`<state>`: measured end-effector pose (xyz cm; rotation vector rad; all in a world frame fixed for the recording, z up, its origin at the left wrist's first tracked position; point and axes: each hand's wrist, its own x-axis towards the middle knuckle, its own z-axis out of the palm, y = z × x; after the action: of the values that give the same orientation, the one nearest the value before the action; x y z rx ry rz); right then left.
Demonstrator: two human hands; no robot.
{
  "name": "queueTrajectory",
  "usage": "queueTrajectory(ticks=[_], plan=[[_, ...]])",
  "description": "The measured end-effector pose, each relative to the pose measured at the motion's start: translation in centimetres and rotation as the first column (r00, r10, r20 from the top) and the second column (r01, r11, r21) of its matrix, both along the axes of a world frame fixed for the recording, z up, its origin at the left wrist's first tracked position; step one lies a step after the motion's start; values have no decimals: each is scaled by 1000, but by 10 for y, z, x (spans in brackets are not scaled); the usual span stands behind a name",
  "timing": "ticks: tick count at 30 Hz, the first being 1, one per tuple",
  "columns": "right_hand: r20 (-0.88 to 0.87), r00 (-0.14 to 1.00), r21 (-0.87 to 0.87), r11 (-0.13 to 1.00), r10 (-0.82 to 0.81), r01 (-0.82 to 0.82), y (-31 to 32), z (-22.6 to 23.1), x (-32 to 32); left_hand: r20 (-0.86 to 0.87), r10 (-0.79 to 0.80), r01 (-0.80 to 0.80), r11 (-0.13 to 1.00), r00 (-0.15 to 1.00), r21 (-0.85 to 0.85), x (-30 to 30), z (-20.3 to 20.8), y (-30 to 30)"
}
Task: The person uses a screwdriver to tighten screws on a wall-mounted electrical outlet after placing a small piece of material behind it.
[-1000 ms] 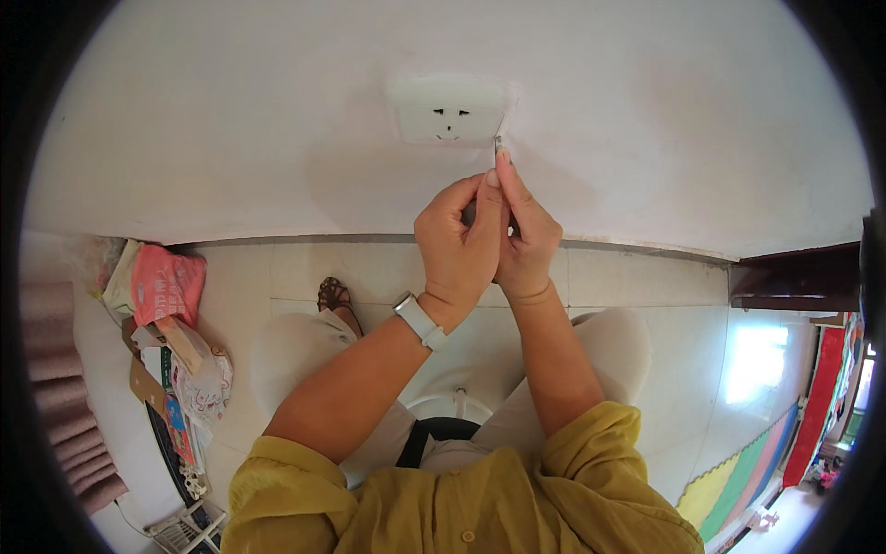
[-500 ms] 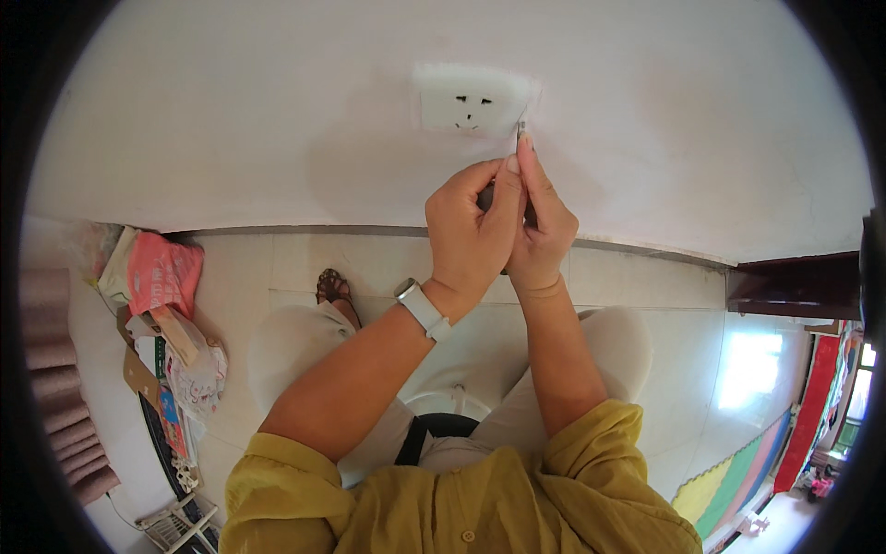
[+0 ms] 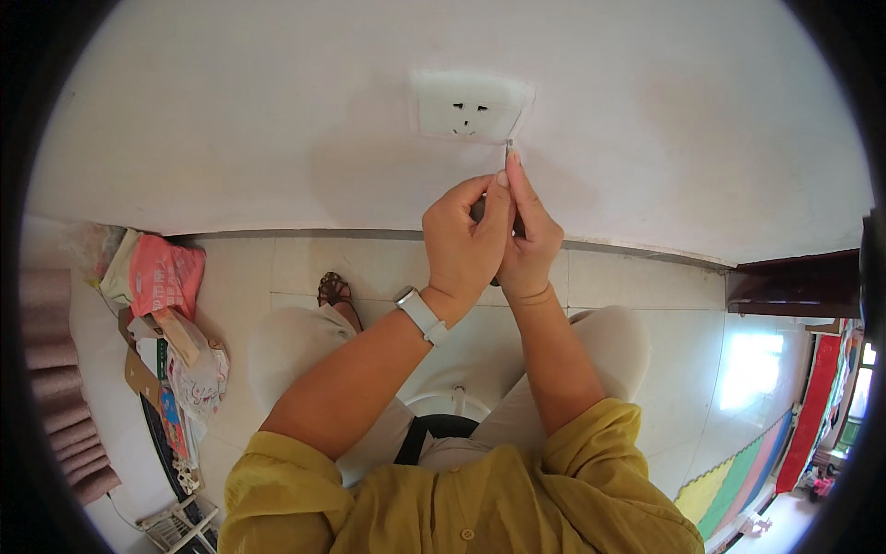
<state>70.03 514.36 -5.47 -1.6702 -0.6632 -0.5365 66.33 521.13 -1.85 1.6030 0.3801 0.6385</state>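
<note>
A white wall socket (image 3: 443, 118) with dark slots sits in the pale wall. Both my hands are closed together just below it around a slim screwdriver, mostly hidden by my fingers. Its thin metal tip (image 3: 508, 146) meets the socket plate's lower right corner. Part of its dark handle (image 3: 477, 209) shows behind my left thumb. My left hand (image 3: 461, 235) wraps the handle, thumb pointing up. My right hand (image 3: 533, 245) is pressed against the left, with its index finger stretched along the shaft close to the tip.
Bags (image 3: 166, 275) and boxes (image 3: 180, 342) are piled on the tiled floor at left. A dark wooden furniture piece (image 3: 794, 284) stands at right by the wall. My foot in a brown sandal (image 3: 334, 288) and my bent knees are below the hands.
The screwdriver tip has slid down and left, from the socket's right edge to its lower right corner. Both hands have shifted left with it, still closed.
</note>
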Motion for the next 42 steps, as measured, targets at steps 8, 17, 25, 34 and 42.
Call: queueTrajectory(ticks=[8,17,25,34,42], plan=[[22,999,-30,999,-24,25,-6,3,2,48,18,-18,1000,999,-13,4,1,-6],[-85,993,-97,991,83,-92,-8,-3,1,-94,-29,14,988,995,-156,-1,-13,-1],[19,1000,-60,998,-4,6,-5,18,2,29,-25,29,990,999,-138,0,9,-3],[-17,1000,-69,998,-10,9,-7,12,-4,-15,-10,8,989,1000,-148,-4,0,-3],[-47,997,-178,981,68,-75,-11,31,-5,52,-94,106,948,994,-302,-1,-3,3]])
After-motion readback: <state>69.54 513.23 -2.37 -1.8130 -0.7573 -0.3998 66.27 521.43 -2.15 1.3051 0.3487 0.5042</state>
